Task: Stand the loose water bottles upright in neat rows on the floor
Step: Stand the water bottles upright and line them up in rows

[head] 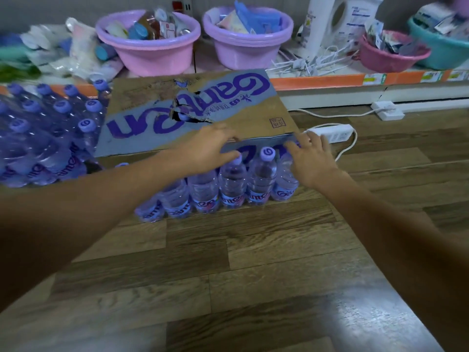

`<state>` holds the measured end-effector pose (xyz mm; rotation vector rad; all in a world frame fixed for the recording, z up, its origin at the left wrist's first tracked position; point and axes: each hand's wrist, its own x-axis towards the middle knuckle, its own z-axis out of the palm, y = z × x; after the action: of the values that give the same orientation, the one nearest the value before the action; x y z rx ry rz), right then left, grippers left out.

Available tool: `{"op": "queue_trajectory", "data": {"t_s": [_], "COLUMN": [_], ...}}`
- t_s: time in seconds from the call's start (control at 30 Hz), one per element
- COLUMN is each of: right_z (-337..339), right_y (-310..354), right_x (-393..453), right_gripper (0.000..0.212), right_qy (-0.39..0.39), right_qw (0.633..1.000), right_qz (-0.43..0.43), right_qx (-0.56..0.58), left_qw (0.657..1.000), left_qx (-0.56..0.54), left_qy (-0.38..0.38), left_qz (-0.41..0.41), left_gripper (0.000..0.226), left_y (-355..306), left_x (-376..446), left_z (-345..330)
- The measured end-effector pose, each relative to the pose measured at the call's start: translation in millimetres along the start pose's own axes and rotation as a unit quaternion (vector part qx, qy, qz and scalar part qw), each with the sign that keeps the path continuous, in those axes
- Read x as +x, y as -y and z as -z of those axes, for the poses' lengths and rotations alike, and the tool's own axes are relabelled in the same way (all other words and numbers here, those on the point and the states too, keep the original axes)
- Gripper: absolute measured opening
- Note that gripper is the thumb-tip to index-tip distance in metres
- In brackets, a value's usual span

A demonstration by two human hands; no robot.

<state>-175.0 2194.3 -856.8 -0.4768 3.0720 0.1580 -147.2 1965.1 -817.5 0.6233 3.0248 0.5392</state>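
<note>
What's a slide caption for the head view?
Both hands steady a row of upright water bottles against a cardboard box.

Clear purple-capped water bottles point(232, 184) upright, one row, touching, on floor.

Big purple "Ganten" lettering, upside down from here, runs across the cardboard carton point(193, 115), and the same purple brand shows in part on the water bottles' labels point(256, 198) along the floor.

Open wood floor point(253, 275) near. Blocked far by bottle row point(218, 191) and cardboard box point(193, 115); wrapped bottle pack point(45, 133) left; power strip point(332, 133) right.
</note>
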Motion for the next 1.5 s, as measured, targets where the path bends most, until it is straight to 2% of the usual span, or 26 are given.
{"op": "queue_trajectory", "data": {"t_s": [0.07,0.13,0.2,0.27,0.33,0.43,0.53,0.73,0.83,0.9,0.93,1.0,1.1,1.33,1.5], "right_z": [11,26,41,52,61,69,68,66,64,54,50,44,45,45,54], "right_y": [25,61,103,150,196,257,299,359,385,397,402,410,415,425,410], "right_x": [-6,-8,-3,7,17,27,43,93,118,133,139,146,145,111,74], "right_gripper": [0.050,0.042,0.030,0.022,0.019,0.022,0.026,0.036,0.049,0.062,0.063,0.058,0.047,0.037,0.025], "right_qy": [-0.062,-0.118,-0.134,-0.112,-0.089,-0.067,-0.036,-0.012,0.002,0.055,0.072,0.066,0.021,0.031,0.022], "right_qw": [0.997,0.989,0.982,0.978,0.973,0.968,0.970,0.962,0.961,0.967,0.972,0.981,0.983,0.981,0.966], "right_qz": [-0.009,0.027,0.080,0.129,0.161,0.177,0.178,0.137,0.137,0.128,0.122,0.111,0.103,0.158,0.182], "right_qx": [0.044,0.086,0.109,0.122,0.138,0.163,0.164,0.235,0.239,0.214,0.188,0.146,0.152,0.106,0.180], "left_qw": [0.998,0.994,0.988,0.978,0.972,0.964,0.955,0.954,0.960,0.960,0.959,0.959,0.960,0.971,0.971], "left_qx": [0.011,0.023,0.026,0.036,0.051,0.066,0.041,0.022,0.025,0.021,0.025,0.054,0.098,0.091,0.060], "left_qy": [-0.052,-0.094,-0.126,-0.149,-0.141,-0.102,-0.122,-0.118,-0.058,0.009,0.023,0.005,-0.009,-0.004,-0.033], "left_qz": [0.017,0.041,0.087,0.141,0.182,0.236,0.268,0.275,0.274,0.278,0.281,0.279,0.262,0.220,0.228], "left_gripper": [0.037,0.037,0.030,0.023,0.020,0.018,0.022,0.037,0.060,0.068,0.064,0.049,0.036,0.029,0.030], "left_y": [26,57,91,128,165,221,266,328,357,367,370,372,371,341,315], "left_x": [-27,-55,-83,-114,-144,-178,-190,-178,-167,-161,-159,-158,-163,-192,-219], "left_z": [28,54,72,83,89,98,104,105,102,95,91,88,86,74,67]}}
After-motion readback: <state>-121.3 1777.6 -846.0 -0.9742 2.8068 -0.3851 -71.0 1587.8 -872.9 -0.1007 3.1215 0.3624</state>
